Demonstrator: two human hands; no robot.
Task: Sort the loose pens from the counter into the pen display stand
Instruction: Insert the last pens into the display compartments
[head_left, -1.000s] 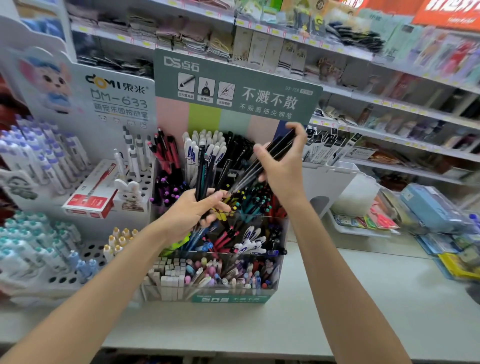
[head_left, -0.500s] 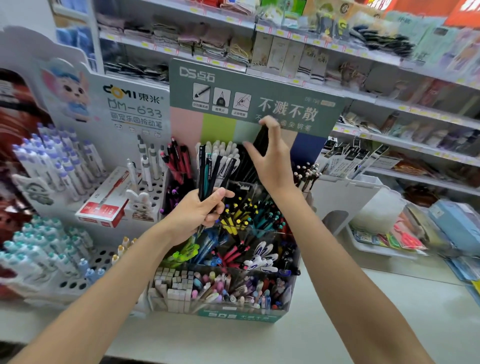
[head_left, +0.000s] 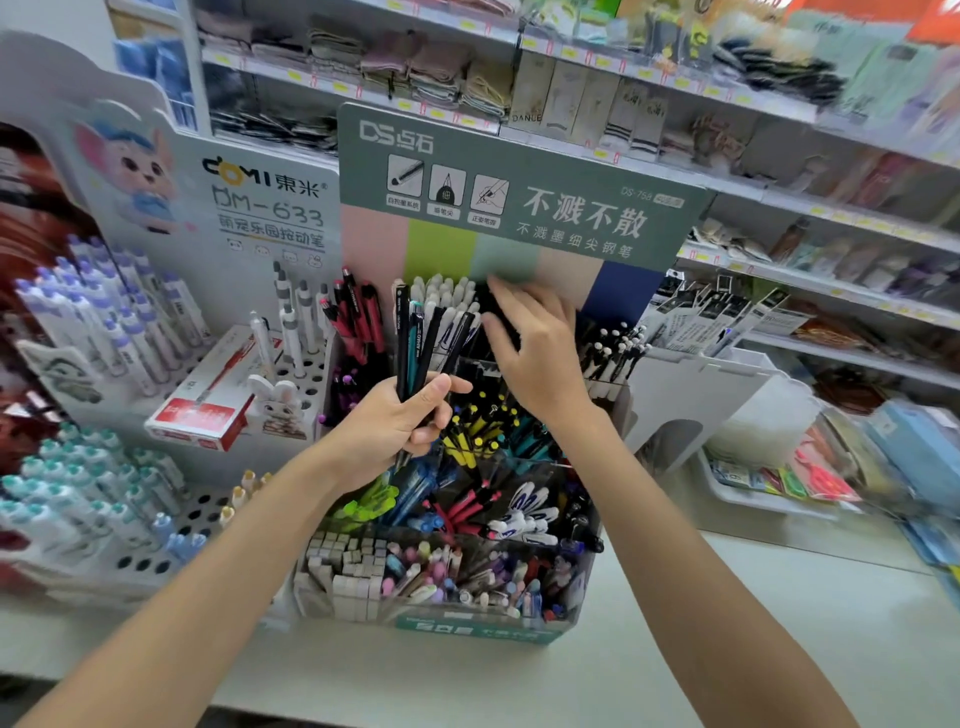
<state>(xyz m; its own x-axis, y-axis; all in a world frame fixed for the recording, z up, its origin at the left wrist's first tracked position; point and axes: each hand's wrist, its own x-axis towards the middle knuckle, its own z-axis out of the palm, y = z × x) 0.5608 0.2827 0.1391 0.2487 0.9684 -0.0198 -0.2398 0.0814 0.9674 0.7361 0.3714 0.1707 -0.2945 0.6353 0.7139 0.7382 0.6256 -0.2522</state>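
The tiered pen display stand (head_left: 470, 631) stands on the counter under a green header card (head_left: 519, 182). My left hand (head_left: 400, 431) grips a small bundle of pens (head_left: 413, 343), black and teal, held upright in front of the stand's back rows. My right hand (head_left: 535, 348) reaches over the top back row, its fingers spread and pressing down on black pens (head_left: 488, 312) standing there. Whether it still holds any pen is hidden by the fingers.
A white perforated pen rack (head_left: 156, 519) with blue and purple capped pens stands at the left, with a red box (head_left: 208, 400) on it. A white tray (head_left: 748, 493) of small packets sits to the right. Store shelves fill the background. Bare counter lies in front.
My right hand carried its black pens from above the stand down into the top back row and now spreads over them. The left hand kept its bundle in place.
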